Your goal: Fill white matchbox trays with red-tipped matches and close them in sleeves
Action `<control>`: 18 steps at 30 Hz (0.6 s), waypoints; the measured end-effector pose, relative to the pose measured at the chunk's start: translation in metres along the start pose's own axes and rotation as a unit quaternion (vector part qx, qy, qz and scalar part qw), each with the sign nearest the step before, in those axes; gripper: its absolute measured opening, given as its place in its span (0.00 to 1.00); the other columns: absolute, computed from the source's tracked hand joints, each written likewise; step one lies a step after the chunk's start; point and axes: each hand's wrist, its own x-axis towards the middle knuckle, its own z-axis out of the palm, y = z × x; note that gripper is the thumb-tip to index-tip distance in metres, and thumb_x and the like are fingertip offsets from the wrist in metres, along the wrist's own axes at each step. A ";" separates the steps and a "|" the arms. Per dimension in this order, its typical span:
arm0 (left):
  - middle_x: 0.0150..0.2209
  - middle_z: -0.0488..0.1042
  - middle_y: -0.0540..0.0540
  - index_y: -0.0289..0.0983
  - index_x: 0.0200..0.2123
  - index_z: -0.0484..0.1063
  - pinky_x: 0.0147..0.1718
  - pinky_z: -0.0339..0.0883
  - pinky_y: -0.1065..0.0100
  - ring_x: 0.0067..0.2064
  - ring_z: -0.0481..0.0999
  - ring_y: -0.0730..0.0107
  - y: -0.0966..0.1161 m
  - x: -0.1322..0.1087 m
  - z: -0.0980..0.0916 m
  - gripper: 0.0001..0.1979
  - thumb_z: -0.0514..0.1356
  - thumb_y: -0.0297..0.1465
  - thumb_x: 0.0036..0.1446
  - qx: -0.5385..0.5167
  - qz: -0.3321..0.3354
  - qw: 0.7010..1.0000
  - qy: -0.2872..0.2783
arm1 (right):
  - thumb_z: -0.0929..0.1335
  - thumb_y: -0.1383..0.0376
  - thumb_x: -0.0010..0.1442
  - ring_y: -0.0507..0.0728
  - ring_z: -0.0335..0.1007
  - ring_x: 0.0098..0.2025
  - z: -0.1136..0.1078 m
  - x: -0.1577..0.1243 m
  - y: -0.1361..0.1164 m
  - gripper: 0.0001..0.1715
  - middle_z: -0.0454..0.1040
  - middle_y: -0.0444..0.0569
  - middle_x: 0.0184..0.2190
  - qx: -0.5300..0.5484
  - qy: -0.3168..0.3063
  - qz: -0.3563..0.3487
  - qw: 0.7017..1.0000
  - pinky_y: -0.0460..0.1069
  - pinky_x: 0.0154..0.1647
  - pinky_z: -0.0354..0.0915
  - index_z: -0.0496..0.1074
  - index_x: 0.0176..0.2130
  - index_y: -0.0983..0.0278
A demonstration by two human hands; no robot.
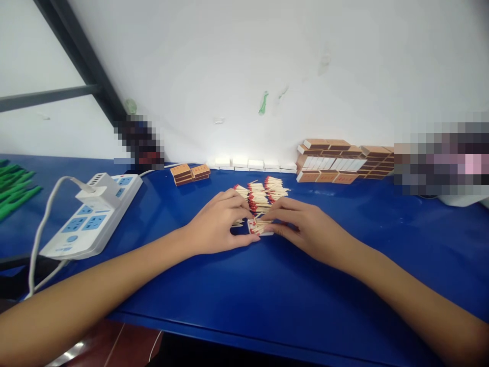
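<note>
A small white matchbox tray (266,233) with red-tipped matches (258,225) lying in it is on the blue table between my hands. My left hand (219,221) is closed around the tray's left end, thumb at the near side and fingers at the far side. From the right, my right hand (300,224) pinches matches at the tray's right end; its fingertips partly cover them. Just beyond the hands lie piles of loose matches (260,198), red heads mostly to the left. A few more matches are partly hidden behind my left fingers.
Brown matchboxes (326,177) are stacked against the wall at the back right. White trays (255,164) line the wall, with several more matchboxes (191,173) left of them. A white power strip (103,237) with a plugged-in cable and green strips (17,186) lie left.
</note>
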 end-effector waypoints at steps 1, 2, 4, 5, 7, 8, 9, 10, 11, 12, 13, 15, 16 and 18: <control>0.43 0.78 0.43 0.37 0.46 0.81 0.57 0.68 0.53 0.48 0.75 0.60 0.000 0.000 0.000 0.19 0.70 0.45 0.60 0.001 0.002 1.000 0.000 | 0.66 0.62 0.73 0.59 0.76 0.43 -0.001 0.000 0.001 0.12 0.78 0.53 0.42 0.001 -0.001 0.000 1.000 0.52 0.44 0.72 0.79 0.48 0.61; 0.43 0.78 0.43 0.37 0.46 0.81 0.57 0.68 0.53 0.48 0.75 0.59 0.000 0.000 0.000 0.19 0.70 0.45 0.59 0.002 0.005 1.000 0.001 | 0.66 0.62 0.73 0.58 0.76 0.42 -0.003 0.000 0.001 0.12 0.78 0.52 0.41 0.001 -0.002 0.000 1.000 0.52 0.43 0.71 0.80 0.48 0.61; 0.42 0.78 0.43 0.36 0.45 0.81 0.56 0.69 0.54 0.48 0.75 0.59 0.000 0.000 0.000 0.20 0.70 0.45 0.59 0.005 0.008 1.000 0.003 | 0.65 0.64 0.73 0.58 0.76 0.40 -0.004 0.000 0.002 0.12 0.78 0.51 0.39 0.004 -0.004 -0.002 1.000 0.51 0.41 0.71 0.80 0.45 0.61; 0.42 0.78 0.43 0.36 0.45 0.81 0.55 0.69 0.54 0.48 0.75 0.59 0.000 0.000 0.000 0.20 0.71 0.45 0.58 0.006 0.009 1.000 0.003 | 0.65 0.65 0.73 0.58 0.75 0.40 -0.003 -0.001 0.002 0.12 0.78 0.51 0.38 0.006 -0.004 -0.002 1.000 0.51 0.40 0.70 0.80 0.44 0.62; 0.42 0.78 0.43 0.36 0.45 0.81 0.55 0.69 0.54 0.48 0.75 0.59 0.000 0.000 0.000 0.20 0.71 0.45 0.58 0.006 0.008 1.000 0.001 | 0.66 0.67 0.72 0.57 0.75 0.39 -0.001 -0.001 0.002 0.11 0.78 0.50 0.37 0.015 -0.003 -0.005 1.000 0.50 0.40 0.69 0.79 0.43 0.62; 0.42 0.78 0.43 0.36 0.45 0.81 0.55 0.70 0.54 0.48 0.75 0.59 0.000 0.001 0.000 0.19 0.71 0.45 0.58 0.005 0.008 1.000 0.000 | 0.66 0.67 0.73 0.56 0.75 0.39 0.000 -0.001 0.001 0.11 0.78 0.49 0.37 0.021 -0.001 -0.007 1.000 0.50 0.40 0.69 0.78 0.42 0.62; 0.42 0.78 0.44 0.36 0.44 0.81 0.55 0.70 0.54 0.47 0.75 0.60 0.000 0.001 -0.001 0.19 0.70 0.45 0.59 0.002 0.008 1.000 0.000 | 0.65 0.67 0.73 0.56 0.75 0.39 0.001 -0.001 0.001 0.11 0.78 0.49 0.37 0.027 0.001 -0.008 1.000 0.50 0.40 0.69 0.78 0.42 0.63; 0.42 0.78 0.44 0.36 0.44 0.81 0.55 0.70 0.54 0.47 0.75 0.60 0.000 0.001 -0.001 0.19 0.70 0.45 0.60 0.000 0.008 1.000 -0.001 | 0.65 0.67 0.73 0.56 0.74 0.39 0.003 -0.001 0.000 0.10 0.77 0.49 0.37 0.031 0.004 -0.009 0.999 0.50 0.40 0.69 0.78 0.42 0.63; 0.42 0.78 0.44 0.37 0.44 0.81 0.55 0.70 0.54 0.46 0.75 0.60 0.000 0.001 -0.001 0.18 0.69 0.46 0.60 -0.002 0.008 1.000 -0.002 | 0.65 0.66 0.73 0.56 0.74 0.39 0.003 0.000 0.000 0.11 0.77 0.50 0.38 0.033 0.004 -0.009 0.999 0.50 0.41 0.69 0.78 0.43 0.63; 0.42 0.78 0.44 0.37 0.44 0.81 0.55 0.69 0.54 0.46 0.75 0.61 0.000 0.001 -0.001 0.18 0.69 0.46 0.61 -0.002 0.008 1.000 -0.002 | 0.65 0.66 0.73 0.56 0.74 0.40 0.004 0.000 -0.001 0.11 0.77 0.50 0.38 0.033 0.005 -0.007 0.999 0.50 0.41 0.68 0.77 0.43 0.62; 0.42 0.78 0.44 0.37 0.44 0.81 0.55 0.69 0.54 0.47 0.75 0.61 0.000 0.001 -0.001 0.19 0.69 0.46 0.61 -0.002 0.007 1.000 -0.003 | 0.65 0.65 0.73 0.56 0.74 0.40 0.003 0.000 -0.002 0.11 0.77 0.50 0.39 0.031 0.006 -0.002 0.999 0.50 0.41 0.68 0.77 0.43 0.62; 0.42 0.78 0.44 0.36 0.45 0.81 0.55 0.69 0.54 0.47 0.75 0.61 -0.001 0.001 -0.001 0.19 0.69 0.46 0.60 0.000 0.008 1.000 -0.003 | 0.66 0.62 0.73 0.57 0.73 0.39 0.000 0.000 -0.003 0.10 0.76 0.50 0.37 0.027 0.000 0.017 0.999 0.50 0.40 0.67 0.78 0.43 0.61; 0.42 0.78 0.44 0.36 0.44 0.81 0.55 0.69 0.54 0.47 0.75 0.61 -0.001 0.001 -0.001 0.20 0.69 0.47 0.60 0.001 0.009 1.000 -0.001 | 0.66 0.61 0.73 0.56 0.72 0.38 -0.003 0.000 -0.004 0.10 0.76 0.49 0.37 0.027 -0.007 0.028 0.999 0.50 0.38 0.67 0.78 0.44 0.61; 0.42 0.78 0.43 0.36 0.44 0.81 0.55 0.69 0.55 0.47 0.74 0.60 -0.001 0.001 -0.001 0.21 0.69 0.47 0.59 0.003 0.010 1.000 0.002 | 0.68 0.58 0.72 0.55 0.70 0.35 -0.009 -0.001 -0.006 0.10 0.74 0.48 0.35 0.031 -0.029 0.052 0.998 0.50 0.36 0.65 0.77 0.45 0.60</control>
